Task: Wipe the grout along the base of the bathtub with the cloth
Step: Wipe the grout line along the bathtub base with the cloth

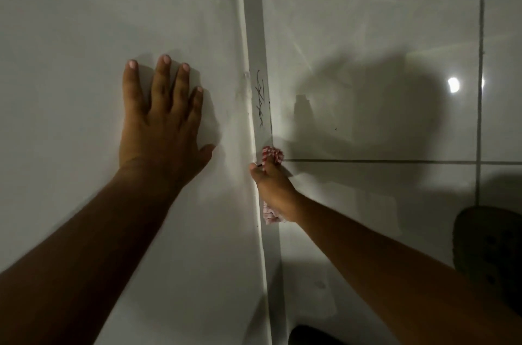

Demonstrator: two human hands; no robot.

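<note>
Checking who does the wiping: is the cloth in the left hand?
No, the right hand grips the cloth; the left hand lies flat on the bathtub.

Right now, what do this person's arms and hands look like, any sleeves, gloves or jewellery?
Both forearms are bare as far as the frame shows, with no sleeves in view. The left hand wears no glove, ring, watch or bracelet, and its fingernails look pale pink, short and rounded. The right hand is also ungloved, with nothing on the wrist; its nails are hidden from view.
</note>
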